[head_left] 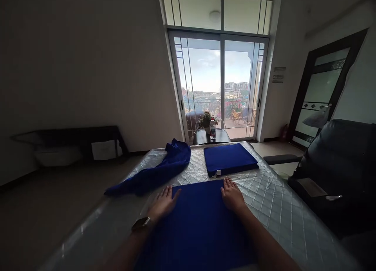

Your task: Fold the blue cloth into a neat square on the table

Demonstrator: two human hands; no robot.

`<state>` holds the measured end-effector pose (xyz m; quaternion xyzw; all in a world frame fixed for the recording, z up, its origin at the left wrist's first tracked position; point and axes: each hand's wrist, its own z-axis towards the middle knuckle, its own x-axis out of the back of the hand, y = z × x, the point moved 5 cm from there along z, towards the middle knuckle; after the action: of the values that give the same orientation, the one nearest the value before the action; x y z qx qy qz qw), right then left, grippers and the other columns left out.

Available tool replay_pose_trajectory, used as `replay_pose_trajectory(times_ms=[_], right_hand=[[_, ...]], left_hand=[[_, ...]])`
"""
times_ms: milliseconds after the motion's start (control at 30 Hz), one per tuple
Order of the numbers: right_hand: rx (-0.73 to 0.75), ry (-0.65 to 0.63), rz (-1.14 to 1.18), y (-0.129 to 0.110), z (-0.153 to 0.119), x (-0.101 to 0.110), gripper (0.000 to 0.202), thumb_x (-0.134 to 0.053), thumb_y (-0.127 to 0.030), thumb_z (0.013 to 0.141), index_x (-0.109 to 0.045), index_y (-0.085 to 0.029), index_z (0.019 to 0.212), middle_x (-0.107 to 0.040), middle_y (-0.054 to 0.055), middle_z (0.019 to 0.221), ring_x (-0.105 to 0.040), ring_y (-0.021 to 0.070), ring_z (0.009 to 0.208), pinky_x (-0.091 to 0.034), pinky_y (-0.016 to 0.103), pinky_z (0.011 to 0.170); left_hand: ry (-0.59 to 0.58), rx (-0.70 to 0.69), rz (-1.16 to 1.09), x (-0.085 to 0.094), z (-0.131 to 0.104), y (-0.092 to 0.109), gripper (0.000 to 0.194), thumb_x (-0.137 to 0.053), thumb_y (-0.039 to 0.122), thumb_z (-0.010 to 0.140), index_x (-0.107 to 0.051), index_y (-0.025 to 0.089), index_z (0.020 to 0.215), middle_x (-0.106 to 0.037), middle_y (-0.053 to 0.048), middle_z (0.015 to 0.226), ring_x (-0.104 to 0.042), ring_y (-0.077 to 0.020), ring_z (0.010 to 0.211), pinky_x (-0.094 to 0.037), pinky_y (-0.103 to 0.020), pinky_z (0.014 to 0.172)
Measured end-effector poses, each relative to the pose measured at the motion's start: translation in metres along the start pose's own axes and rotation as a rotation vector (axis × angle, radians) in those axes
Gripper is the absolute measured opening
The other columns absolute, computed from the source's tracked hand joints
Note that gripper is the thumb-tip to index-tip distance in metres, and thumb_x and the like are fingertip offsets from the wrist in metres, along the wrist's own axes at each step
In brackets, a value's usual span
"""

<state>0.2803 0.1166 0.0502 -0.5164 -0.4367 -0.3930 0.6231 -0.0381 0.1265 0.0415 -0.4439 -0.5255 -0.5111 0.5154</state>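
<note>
A flat blue cloth (199,224) lies spread in front of me on a quilted, shiny silver mattress (282,208). My left hand (163,202) rests at its far left corner, fingers stretched out and thumb apart, with a watch on the wrist. At the far right corner my right hand (232,193) lies flat on the cloth's edge, fingers extended. Just beyond the right hand sits a neatly folded blue cloth (230,158) with a small white tag. Another blue cloth (158,171), crumpled and long, lies beyond my left hand.
Past the mattress stands a small dark table (199,137) with a potted plant (206,120) and a plastic bottle (212,130). A black armchair (337,165) stands close on the right. Glass sliding doors (221,82) are at the back. A low dark bench (79,139) is at left.
</note>
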Motion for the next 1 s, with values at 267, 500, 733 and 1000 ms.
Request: replay_pose_trajectory(times_ms=[267, 500, 733, 1000], right_hand=[[0.026, 0.007, -0.022, 0.003, 0.001, -0.004, 0.065, -0.022, -0.036, 0.100, -0.025, -0.005, 0.157, -0.020, 0.012, 0.167, -0.015, 0.0210, 0.156, -0.016, 0.038, 0.126], [0.031, 0.019, -0.032, 0.003, 0.002, -0.004, 0.064, -0.021, -0.034, 0.100, -0.026, -0.005, 0.157, -0.025, 0.012, 0.166, -0.018, 0.0221, 0.155, -0.017, 0.039, 0.126], [0.012, 0.029, -0.017, 0.002, 0.002, -0.003, 0.065, -0.020, -0.037, 0.101, -0.026, -0.005, 0.157, -0.026, 0.013, 0.166, -0.019, 0.0215, 0.155, -0.016, 0.038, 0.126], [0.010, 0.037, -0.060, 0.002, 0.002, -0.006, 0.064, -0.020, -0.037, 0.101, -0.027, -0.006, 0.157, -0.026, 0.013, 0.166, -0.019, 0.0208, 0.155, -0.016, 0.038, 0.125]], left_hand=[[0.202, -0.513, -0.042, -0.008, -0.022, 0.186, 0.059, -0.023, 0.044, 0.105, -0.046, 0.013, 0.149, -0.046, -0.017, 0.157, -0.036, -0.0282, 0.149, -0.035, -0.049, 0.120], [0.212, -0.499, -0.086, -0.025, -0.021, 0.188, 0.059, -0.023, 0.047, 0.104, -0.036, 0.020, 0.155, -0.044, -0.014, 0.159, -0.035, -0.0283, 0.150, -0.034, -0.054, 0.120], [0.203, -0.286, 0.006, -0.020, -0.008, 0.052, 0.058, -0.026, 0.043, 0.103, -0.041, 0.018, 0.153, -0.046, -0.014, 0.158, -0.036, -0.0299, 0.149, -0.033, -0.054, 0.120], [0.199, -0.103, 0.008, -0.007, -0.014, 0.022, 0.078, -0.016, 0.060, 0.101, -0.041, 0.005, 0.151, -0.042, -0.019, 0.159, -0.037, -0.0301, 0.149, -0.032, -0.048, 0.121]])
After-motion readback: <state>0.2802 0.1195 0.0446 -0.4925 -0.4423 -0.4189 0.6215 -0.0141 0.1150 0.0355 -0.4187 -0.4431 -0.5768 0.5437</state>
